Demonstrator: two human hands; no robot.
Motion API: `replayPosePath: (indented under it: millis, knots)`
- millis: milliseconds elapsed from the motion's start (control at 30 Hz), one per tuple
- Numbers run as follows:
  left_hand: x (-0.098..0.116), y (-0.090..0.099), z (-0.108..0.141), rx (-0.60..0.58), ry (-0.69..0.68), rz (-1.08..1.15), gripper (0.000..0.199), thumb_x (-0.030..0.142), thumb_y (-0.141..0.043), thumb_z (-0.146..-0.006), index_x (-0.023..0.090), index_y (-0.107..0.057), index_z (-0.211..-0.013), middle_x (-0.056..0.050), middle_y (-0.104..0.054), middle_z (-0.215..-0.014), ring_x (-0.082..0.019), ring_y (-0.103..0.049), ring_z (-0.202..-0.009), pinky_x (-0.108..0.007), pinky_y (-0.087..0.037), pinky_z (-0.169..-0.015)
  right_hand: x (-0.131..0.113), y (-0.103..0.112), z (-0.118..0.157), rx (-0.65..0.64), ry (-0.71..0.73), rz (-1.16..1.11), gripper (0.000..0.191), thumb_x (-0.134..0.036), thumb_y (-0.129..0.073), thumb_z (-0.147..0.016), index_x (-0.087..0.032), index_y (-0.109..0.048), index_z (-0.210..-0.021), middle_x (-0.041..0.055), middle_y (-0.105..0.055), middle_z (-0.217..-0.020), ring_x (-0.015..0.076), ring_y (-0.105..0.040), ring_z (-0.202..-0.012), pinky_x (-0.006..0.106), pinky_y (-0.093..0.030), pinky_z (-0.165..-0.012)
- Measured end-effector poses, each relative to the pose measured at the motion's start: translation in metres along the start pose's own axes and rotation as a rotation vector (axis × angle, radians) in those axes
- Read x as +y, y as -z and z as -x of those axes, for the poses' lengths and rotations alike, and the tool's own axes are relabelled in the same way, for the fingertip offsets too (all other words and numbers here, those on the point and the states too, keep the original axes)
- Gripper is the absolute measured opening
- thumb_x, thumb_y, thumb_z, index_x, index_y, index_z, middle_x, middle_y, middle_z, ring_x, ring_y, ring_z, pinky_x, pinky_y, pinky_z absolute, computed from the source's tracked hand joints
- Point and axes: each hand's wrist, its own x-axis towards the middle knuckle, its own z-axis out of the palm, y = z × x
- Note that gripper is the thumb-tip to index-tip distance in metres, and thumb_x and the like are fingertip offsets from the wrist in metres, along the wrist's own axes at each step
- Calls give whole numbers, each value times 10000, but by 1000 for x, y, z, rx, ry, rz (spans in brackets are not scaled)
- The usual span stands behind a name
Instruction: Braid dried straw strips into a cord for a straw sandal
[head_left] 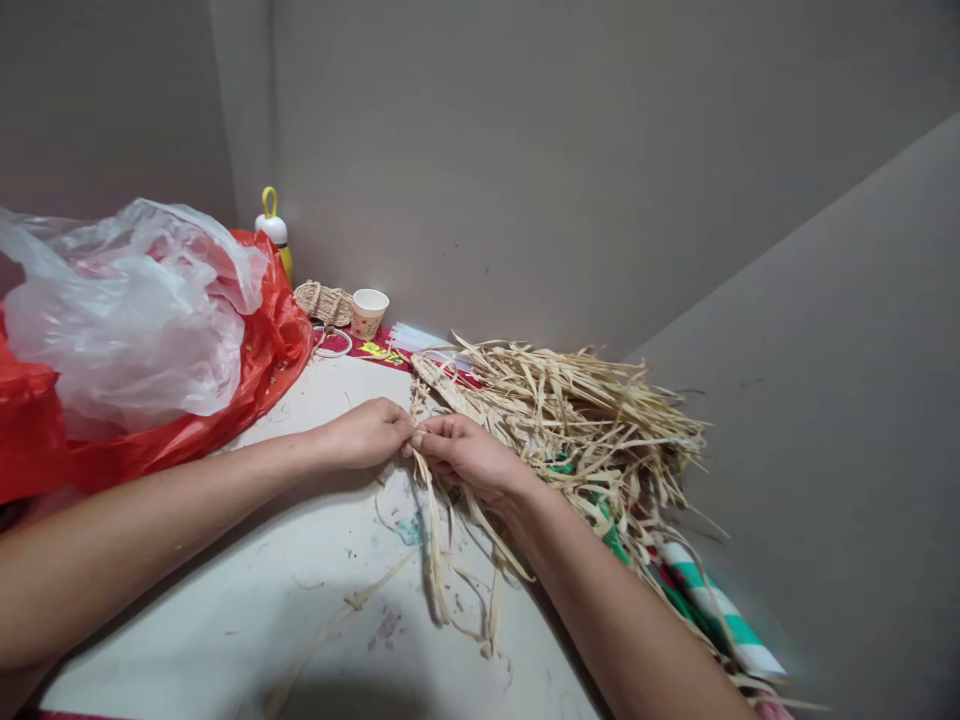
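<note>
My left hand [373, 432] and my right hand [463, 455] meet over the white table [330, 610], their fingertips almost touching. Both are closed in a pinch on a braid of pale straw [418, 397], which runs up and away from the fingers. Loose straw strands [433, 540] hang from the pinch toward me and spread over the tabletop. Just beyond and to the right of my right hand lies a big heap of dry straw [577, 400].
Red bags [277, 345] with clear plastic [142, 310] fill the left. Behind stand a yellow-and-white bottle [271, 228], a woven straw piece [324, 303] and a paper cup [368, 314]. A green-and-white striped roll [724, 612] lies right. Grey walls enclose the table.
</note>
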Motion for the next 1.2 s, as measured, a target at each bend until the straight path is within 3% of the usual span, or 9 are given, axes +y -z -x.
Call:
replayPosePath:
  millis: [100,267,367,500,667,833,933,1033,1200]
  knots:
    - [-3,4,-2,-62,21,-34,221,262,-426,-727,158,-486,-542,45,-394,-452,-74,-318,-419,-226,-227,-438,1,-1,0,34,42,198,236,-334,-577,-742,-153,-496,-615,-77,-338,-467,40,-226,-404,196,-142,-383]
    - [-3,2,-3,-165,154,196,196,260,-435,-715,180,-446,-537,73,-283,-395,-62,-206,-344,-236,-147,-379,0,1,1,55,115,397,280,-386,-548,-770,-151,-502,-626,-60,-343,-523,57,-247,-465,206,-183,-427]
    - [-1,-1,-2,-119,177,271,184,240,-435,-702,186,-427,-526,74,-276,-381,-58,-185,-325,-238,-115,-364,-2,4,3,3,97,367,323,-434,-566,-769,-157,-476,-629,-67,-326,-526,54,-252,-459,205,-194,-426]
    - [-6,-4,-3,-29,107,244,198,254,-446,-701,179,-427,-519,74,-290,-379,-50,-193,-330,-232,-102,-376,-6,10,7,-87,41,266,313,-437,-575,-775,-159,-481,-669,-79,-335,-524,42,-262,-427,196,-195,-405]
    - [-14,-5,-6,-12,-10,151,209,244,-439,-692,171,-415,-497,72,-298,-416,-51,-207,-391,-227,-143,-406,-8,13,7,-31,3,250,256,-355,-578,-770,-137,-522,-648,-75,-384,-481,32,-292,-401,177,-206,-381]
    - [-15,-5,-5,-13,-83,64,208,245,-425,-699,161,-462,-513,68,-323,-437,-60,-228,-423,-222,-177,-421,-9,4,6,0,-82,69,229,-307,-507,-781,-133,-555,-640,-57,-456,-391,39,-350,-294,168,-196,-318]
    - [-18,-5,-7,-48,-109,127,210,252,-425,-711,146,-540,-571,51,-429,-460,-66,-292,-434,-212,-225,-443,-10,-6,6,20,-115,-10,225,-287,-484,-758,-123,-572,-631,-18,-532,-398,57,-427,-277,156,-191,-286]
    - [-17,-6,-7,-86,-107,239,200,219,-427,-701,143,-519,-541,25,-501,-471,-71,-372,-452,-205,-274,-476,-10,-17,7,64,-102,-27,219,-278,-467,-749,-124,-573,-634,-7,-567,-424,71,-484,-295,145,-222,-273]
    - [-8,-6,-2,-63,-31,372,224,184,-436,-689,157,-450,-467,57,-385,-377,-47,-267,-364,-213,-183,-409,-6,-31,11,149,-70,136,161,-205,-437,-758,-150,-547,-654,-11,-590,-464,88,-539,-350,152,-291,-307]
